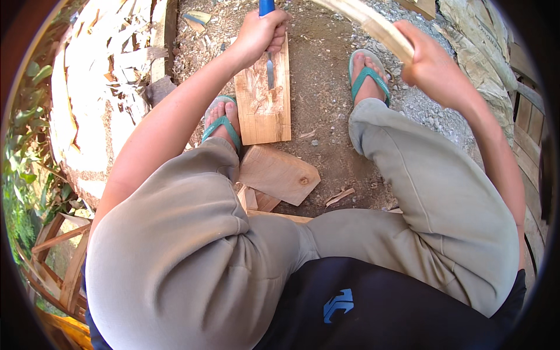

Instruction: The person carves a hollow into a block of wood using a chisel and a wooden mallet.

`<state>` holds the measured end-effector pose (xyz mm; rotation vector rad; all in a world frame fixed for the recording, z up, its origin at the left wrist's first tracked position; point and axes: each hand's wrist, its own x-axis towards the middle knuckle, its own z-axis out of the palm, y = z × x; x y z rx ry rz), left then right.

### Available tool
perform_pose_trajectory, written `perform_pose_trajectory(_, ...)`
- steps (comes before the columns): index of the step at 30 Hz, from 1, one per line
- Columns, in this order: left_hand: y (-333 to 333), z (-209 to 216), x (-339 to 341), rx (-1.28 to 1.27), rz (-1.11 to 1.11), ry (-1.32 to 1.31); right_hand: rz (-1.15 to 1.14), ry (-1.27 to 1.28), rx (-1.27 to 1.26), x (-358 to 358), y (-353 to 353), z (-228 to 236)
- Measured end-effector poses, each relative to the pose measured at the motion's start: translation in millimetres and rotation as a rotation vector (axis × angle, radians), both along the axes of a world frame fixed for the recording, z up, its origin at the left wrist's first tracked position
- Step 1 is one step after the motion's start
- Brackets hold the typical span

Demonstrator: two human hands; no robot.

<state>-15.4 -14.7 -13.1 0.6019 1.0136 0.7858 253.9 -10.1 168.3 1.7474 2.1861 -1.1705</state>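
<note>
Your left hand (261,36) is wrapped tightly around one chisel (270,73), its blue handle rising past your fist to the upper edge of the view. Your right hand (430,63) is closed around one curved, pale wooden handle (376,28), held up to the right; its far end runs out of view, so you cannot tell what it carries.

The chisel's single blade points down at one thick wooden board (263,129), which lies lengthwise between your two feet, just beside the left one. One rough, chipped recess (269,98) shows in its face, and the blade tip is at that recess.

Nearer to you lies one wooden offcut (281,174) with one dark knot, its upper edge close to the board's near end. At least two smaller wood scraps (247,198) show by its lower left side. One loose sliver (340,197) lies on the dirt ground (322,111) to its right. You wear two green-strapped flip-flops (371,81), one on each foot. Wood chips (192,70) litter the upper left ground, too many to count.
</note>
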Motion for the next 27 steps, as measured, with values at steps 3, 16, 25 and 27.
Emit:
perform_pose_trajectory(3,1.2,2.9,4.1,0.047,-0.026,0.056,-0.232,-0.06,0.008,11.3,25.1,11.8)
perform_pose_trajectory(16,-16.7,17.1,8.7,-0.034,0.029,0.0,-0.26,0.201,0.016,10.6,-0.3,21.7)
perform_pose_trajectory(25,-46.6,31.9,-28.1,0.052,0.046,-0.226,-0.018,0.114,0.068,19.4,-23.6,0.0)
perform_pose_trajectory(27,-47.2,36.2,-21.1,0.066,0.144,-0.145,-0.024,0.222,0.274,27.5,-22.4,-10.6)
